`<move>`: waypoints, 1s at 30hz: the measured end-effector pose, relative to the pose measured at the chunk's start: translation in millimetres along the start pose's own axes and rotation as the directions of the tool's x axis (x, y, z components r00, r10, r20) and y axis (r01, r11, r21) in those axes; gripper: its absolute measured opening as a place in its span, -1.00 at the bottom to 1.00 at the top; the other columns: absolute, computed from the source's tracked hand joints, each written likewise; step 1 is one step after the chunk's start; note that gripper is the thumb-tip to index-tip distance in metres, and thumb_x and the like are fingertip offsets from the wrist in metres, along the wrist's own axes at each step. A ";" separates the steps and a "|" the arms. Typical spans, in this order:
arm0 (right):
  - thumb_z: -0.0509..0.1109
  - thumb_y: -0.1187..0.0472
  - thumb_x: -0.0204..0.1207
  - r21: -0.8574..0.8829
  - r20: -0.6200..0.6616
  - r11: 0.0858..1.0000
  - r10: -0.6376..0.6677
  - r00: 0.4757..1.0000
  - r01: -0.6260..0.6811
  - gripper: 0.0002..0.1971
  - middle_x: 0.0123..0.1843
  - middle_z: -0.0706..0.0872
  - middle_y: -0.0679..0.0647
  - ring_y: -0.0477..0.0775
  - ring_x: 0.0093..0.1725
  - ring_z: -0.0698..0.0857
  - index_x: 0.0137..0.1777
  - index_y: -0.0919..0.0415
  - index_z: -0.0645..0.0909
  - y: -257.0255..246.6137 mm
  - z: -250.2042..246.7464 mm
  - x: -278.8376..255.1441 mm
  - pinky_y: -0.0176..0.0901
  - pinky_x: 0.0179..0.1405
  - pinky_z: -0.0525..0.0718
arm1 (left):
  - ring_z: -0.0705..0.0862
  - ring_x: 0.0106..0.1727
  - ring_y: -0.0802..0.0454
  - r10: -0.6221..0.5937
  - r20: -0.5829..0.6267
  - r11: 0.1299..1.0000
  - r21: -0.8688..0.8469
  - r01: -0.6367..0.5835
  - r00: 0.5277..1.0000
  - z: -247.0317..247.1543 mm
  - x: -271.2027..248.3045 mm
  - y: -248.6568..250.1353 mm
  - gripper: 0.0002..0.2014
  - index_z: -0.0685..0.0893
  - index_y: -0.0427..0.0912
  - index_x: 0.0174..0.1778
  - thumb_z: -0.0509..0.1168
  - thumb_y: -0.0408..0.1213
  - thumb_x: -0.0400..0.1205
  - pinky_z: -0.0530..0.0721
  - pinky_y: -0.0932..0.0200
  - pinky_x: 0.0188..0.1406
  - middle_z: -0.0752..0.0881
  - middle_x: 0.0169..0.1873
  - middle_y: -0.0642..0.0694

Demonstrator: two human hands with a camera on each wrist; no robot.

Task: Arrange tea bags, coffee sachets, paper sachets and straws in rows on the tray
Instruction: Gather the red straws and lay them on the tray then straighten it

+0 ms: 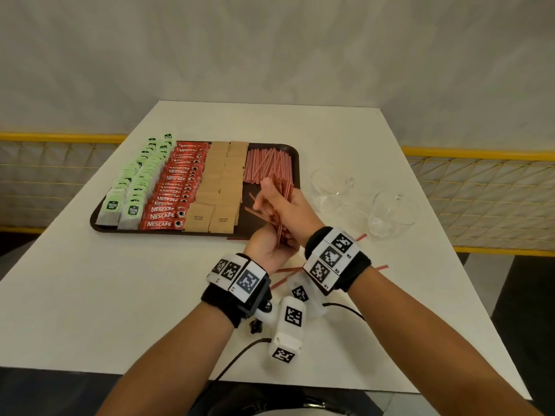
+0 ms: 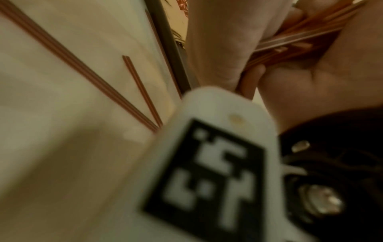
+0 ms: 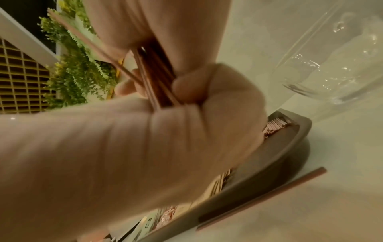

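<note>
1. White desk (image 1: 90, 280) under me, pale wall behind, yellow rails with mesh on either side; some green foliage shows in the right wrist view.

2. Both my hands are clenched round one bundle of red straws (image 1: 277, 217). My left hand (image 1: 270, 250) cups the lower ends from underneath and my right hand (image 1: 288, 205) wraps the upper part, so I judge I am squaring the bundle up before laying it down.

3. I hold it over the near right part of the brown tray (image 1: 295, 163), just in front of the straws already laid (image 1: 267, 165) at the far right. That bare patch looks like where this bundle belongs.

4. My fingers (image 3: 186, 88) curl tight on the straws in the right wrist view, and one straw pokes out askew, so it could slip.

5. Rows fill the rest of the tray, running left to right: tea bags (image 1: 132, 181) with green tags, whose print is too small to read; red coffee sachets (image 1: 171, 199) marked "NESCAFE CLASSIC"; brown paper sachets (image 1: 216, 193) marked "BROWN SUGAR".

6. Loose straws (image 1: 285, 276) lie on the desk near my wrists, with one more straw (image 1: 360, 237) by my right wrist. These are yet to be gathered.

7. Two empty glass cups (image 1: 333, 187) stand to the right of the tray, apart from it, out of the way of the work.
</note>
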State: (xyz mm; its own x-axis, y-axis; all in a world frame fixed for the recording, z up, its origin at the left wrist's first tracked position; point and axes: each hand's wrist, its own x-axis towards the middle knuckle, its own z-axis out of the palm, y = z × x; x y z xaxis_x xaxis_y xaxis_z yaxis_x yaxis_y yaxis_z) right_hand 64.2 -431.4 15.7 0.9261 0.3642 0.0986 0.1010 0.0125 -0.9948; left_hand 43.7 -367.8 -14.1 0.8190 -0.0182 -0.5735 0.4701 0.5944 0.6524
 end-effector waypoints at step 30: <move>0.13 0.27 0.70 0.457 -0.001 0.876 0.177 0.984 -0.157 -0.79 -0.42 0.34 0.00 -0.10 -0.44 0.43 0.23 0.34 0.48 2.7 -13.7 -2.1 -0.27 -0.31 0.56 | 0.49 -0.33 0.07 -0.068 0.132 0.966 -0.240 0.098 0.989 -5.5 -20.0 6.2 -0.71 0.54 -0.36 -0.09 -0.04 -0.33 0.77 0.61 0.37 -0.51 0.58 -0.27 -0.22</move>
State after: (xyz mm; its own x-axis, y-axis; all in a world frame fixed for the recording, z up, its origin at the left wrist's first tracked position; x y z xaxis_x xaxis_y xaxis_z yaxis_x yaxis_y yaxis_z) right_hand 67.5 -444.9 13.2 0.9297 0.3597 -0.0790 -0.2230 0.3791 -0.8981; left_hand 28.5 -359.3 -1.3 0.8215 -0.1643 -0.5460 0.4553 0.7654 0.4548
